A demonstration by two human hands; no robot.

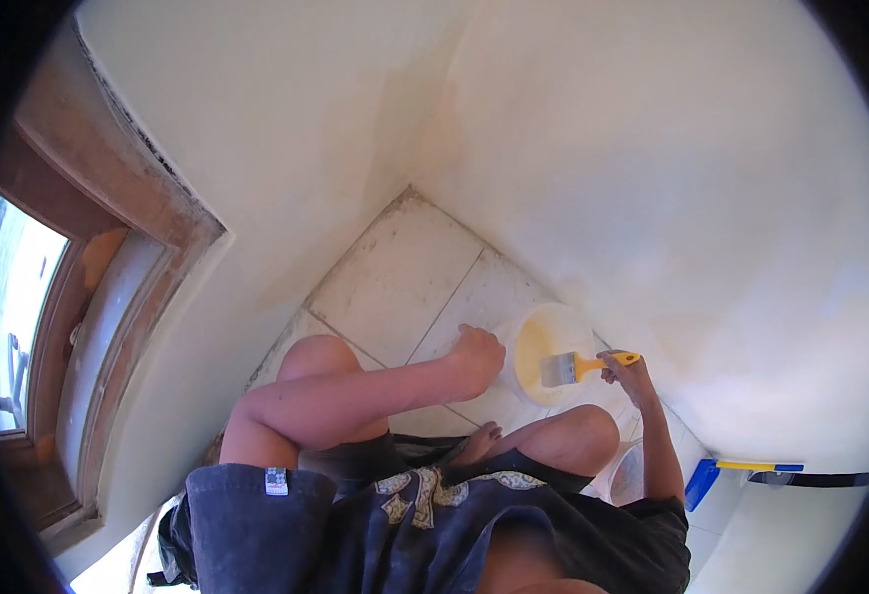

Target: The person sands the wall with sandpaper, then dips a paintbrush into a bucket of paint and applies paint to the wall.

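A paintbrush [586, 367] with a yellow handle is in my right hand [630, 375], the fingers closed around the handle. Its bristles hang over the mouth of a white bucket [515, 381] with pale yellow inside. My left hand [478, 360] is closed beside the bucket's left side; whether it touches the bucket or grips anything I cannot tell. Both hands are above the tiled floor [385, 282], near my bent knees.
Two pale walls [652, 178] meet at a corner ahead. On the left is a brown wooden window frame [147, 267]. Beside my right arm stands a second pale container [627, 473], partly hidden. A blue and yellow object [702, 482] lies farther right.
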